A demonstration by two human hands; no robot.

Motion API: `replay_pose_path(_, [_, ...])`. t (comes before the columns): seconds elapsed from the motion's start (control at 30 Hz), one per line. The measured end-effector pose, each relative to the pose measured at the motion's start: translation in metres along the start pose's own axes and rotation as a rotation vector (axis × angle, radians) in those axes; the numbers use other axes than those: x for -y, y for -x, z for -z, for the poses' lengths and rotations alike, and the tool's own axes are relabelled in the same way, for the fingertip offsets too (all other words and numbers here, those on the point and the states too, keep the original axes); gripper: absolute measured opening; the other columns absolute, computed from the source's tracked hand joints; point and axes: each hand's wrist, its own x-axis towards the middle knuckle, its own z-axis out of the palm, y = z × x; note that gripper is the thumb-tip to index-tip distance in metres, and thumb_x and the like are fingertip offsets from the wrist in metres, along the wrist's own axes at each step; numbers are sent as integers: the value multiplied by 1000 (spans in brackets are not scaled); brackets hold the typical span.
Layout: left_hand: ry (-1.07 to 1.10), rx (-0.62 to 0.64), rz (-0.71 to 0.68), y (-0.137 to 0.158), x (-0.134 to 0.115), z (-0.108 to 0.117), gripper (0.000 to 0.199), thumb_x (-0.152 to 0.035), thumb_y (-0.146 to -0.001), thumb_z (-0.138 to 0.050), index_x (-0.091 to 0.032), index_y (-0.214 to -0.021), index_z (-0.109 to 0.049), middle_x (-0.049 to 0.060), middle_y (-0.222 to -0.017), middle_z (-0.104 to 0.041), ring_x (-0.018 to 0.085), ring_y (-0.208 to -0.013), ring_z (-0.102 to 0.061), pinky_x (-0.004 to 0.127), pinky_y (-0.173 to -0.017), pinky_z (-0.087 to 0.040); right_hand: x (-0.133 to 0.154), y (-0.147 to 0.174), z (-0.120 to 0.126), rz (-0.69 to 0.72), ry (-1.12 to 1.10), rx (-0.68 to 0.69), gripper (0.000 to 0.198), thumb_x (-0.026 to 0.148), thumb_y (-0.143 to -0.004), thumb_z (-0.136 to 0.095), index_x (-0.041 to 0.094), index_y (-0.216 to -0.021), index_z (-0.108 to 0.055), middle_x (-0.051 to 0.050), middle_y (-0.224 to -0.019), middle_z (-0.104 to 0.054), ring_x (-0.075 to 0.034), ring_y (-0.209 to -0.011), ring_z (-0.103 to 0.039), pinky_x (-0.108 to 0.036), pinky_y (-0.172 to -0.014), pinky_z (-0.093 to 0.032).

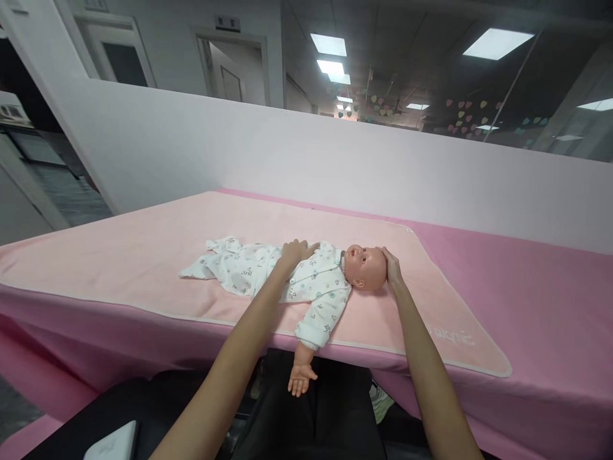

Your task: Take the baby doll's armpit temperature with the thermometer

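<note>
A baby doll (366, 268) lies on its back, its bald head to the right and its face turned up. It wears a white printed onesie (249, 265) that lies flat toward the left. My left hand (295, 251) rests on the doll's chest and belly, fingers stretched out. Against the crown of the head lies my right hand (391, 265), its palm and fingers following the curve. One doll arm (302, 367) hangs over the front edge of the table, palm showing. The other doll arm is hidden.
A light pink mat (167, 223) lies under the doll on a darker pink tablecloth (541, 306). A white partition (383, 172) stands behind the table. At the lower left, a white flat object (112, 444) lies on a black surface.
</note>
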Motion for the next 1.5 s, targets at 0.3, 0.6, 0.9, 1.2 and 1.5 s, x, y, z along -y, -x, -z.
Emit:
replay_pose_path(0.3, [30, -25, -2, -2, 4, -5, 73, -65, -80, -15, -13, -114, -53, 19, -114, -56, 31, -106, -52, 39, -87, -37, 7, 3, -1, -9, -100, -102, 25, 41, -62, -65, 17, -67, -59, -1, -71, -67, -18, -76, -63, -30, -74, -50])
replay_pose_path(0.6, [63, 82, 10, -4, 5, -2, 72, -64, -80, -16, -16, -120, -50, 19, -119, -53, 31, -112, -49, 41, -90, -34, 3, 3, -3, 111, 53, -141, 31, 43, -62, -64, 14, -71, -64, -2, -68, -66, -16, -70, -59, -27, -70, -46])
replay_pose_path(0.9, [345, -78, -59, -11, 14, -13, 53, -54, -83, -27, -19, -109, -57, 12, -114, -58, 28, -110, -49, 40, -91, -33, -2, 1, -5, 164, 153, -151, 33, 49, -65, -59, 17, -70, -61, -3, -77, -68, -18, -78, -60, -29, -74, -46])
replay_pose_path(1.2, [1248, 37, -427, 16, 1, 2, 44, -50, -71, -56, -18, -101, -58, 7, -111, -56, 17, -91, -55, 25, -74, -42, 1, 2, -8, 198, 185, -286, 30, 46, -64, -58, 16, -68, -61, -5, -76, -68, -19, -74, -60, -30, -68, -48])
replay_pose_path(1.5, [605, 134, -730, 30, -26, 9, 38, -40, -53, -71, -17, -81, -60, -1, -72, -55, 12, -65, -47, 23, -59, -34, 2, 6, -7, 207, 235, -236, 26, 44, -66, -57, 18, -64, -59, -3, -73, -67, -18, -71, -59, -30, -68, -47])
